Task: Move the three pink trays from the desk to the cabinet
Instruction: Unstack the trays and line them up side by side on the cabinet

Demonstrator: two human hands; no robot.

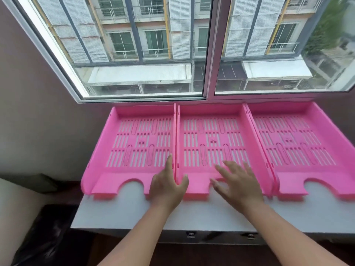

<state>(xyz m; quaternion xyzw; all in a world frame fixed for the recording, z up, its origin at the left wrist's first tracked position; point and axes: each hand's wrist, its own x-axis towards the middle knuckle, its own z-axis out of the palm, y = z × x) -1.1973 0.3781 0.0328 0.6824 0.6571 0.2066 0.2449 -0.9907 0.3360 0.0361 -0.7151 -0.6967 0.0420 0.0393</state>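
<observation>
Three pink slotted trays lie side by side on a white desk (192,214) under the window: the left tray (123,116), the middle tray (211,112) and the right tray (315,120). My left hand (166,187) straddles the front of the wall between the left and middle trays, fingers on the left side, thumb on the middle side; whether it grips is unclear. My right hand (239,182) hovers blurred over the front of the middle tray, fingers spread, holding nothing.
A large window (207,47) rises directly behind the trays. A purple wall (34,112) stands to the left. Below the desk's left end lie a pale cushion-like shape (17,208) and a dark bag (48,237). Metal clips (190,235) show under the desk's front edge.
</observation>
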